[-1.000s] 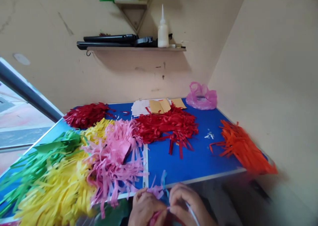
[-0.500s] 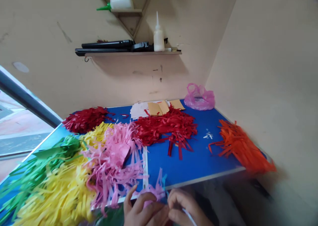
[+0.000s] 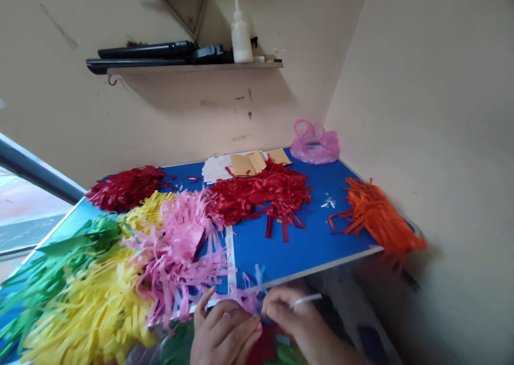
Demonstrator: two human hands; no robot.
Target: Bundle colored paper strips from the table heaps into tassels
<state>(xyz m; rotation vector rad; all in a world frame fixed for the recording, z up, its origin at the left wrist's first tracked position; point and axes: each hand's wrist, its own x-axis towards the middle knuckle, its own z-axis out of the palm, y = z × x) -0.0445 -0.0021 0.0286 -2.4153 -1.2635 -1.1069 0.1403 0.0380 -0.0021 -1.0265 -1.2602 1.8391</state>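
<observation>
At the table's front edge, my left hand [image 3: 225, 330] has its thumb and fingertips pinched together and another finger raised. What lies in that pinch is too small to make out. Close beside it, my right hand [image 3: 293, 314] is closed, with a thin white strip [image 3: 307, 299] sticking out to the right between its fingers. Fringed purple paper [image 3: 247, 299] lies just behind both hands, with a bit of light blue paper [image 3: 262, 274] at its right. A pile of pink fringed paper [image 3: 184, 236] spreads to the left of my hands.
Yellow [image 3: 96, 295], green [image 3: 68, 258], dark red [image 3: 128, 187], red [image 3: 261, 191] and orange [image 3: 379, 215] paper fringes lie on the blue table [image 3: 289, 258]. A pink plastic bag [image 3: 315, 144] stands at the back. A glue bottle [image 3: 241, 38] is on the wall shelf [image 3: 193, 69].
The view has tilted down and shifted right. My hands have drawn slightly apart, and the white strip in my right hand has swung from pointing downward to pointing right.
</observation>
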